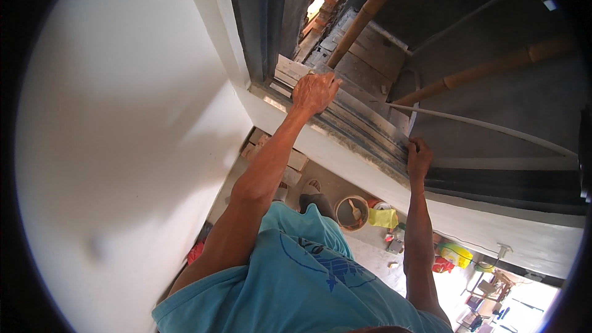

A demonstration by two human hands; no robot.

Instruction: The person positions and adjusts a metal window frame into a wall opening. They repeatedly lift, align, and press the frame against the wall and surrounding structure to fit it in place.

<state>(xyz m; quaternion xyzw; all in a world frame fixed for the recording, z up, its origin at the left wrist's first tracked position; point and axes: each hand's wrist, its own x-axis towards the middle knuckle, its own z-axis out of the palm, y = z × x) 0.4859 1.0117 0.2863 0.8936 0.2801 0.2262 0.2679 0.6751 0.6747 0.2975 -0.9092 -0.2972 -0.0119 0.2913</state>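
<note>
My left hand is closed over a long, pale, flat strip that lies along the window opening, above the ridged sill track. Its knuckles face up and the fingertips curl over the far side, partly hidden. Farther right, my right hand is closed at the strip's right end, beside the dark window frame. What its fingers pinch there is hidden.
A white wall rises on the left. Bamboo poles stand outside. Below the sill are stacked bricks, a round bucket with a brush inside, a yellow-green cloth and a yellow bag.
</note>
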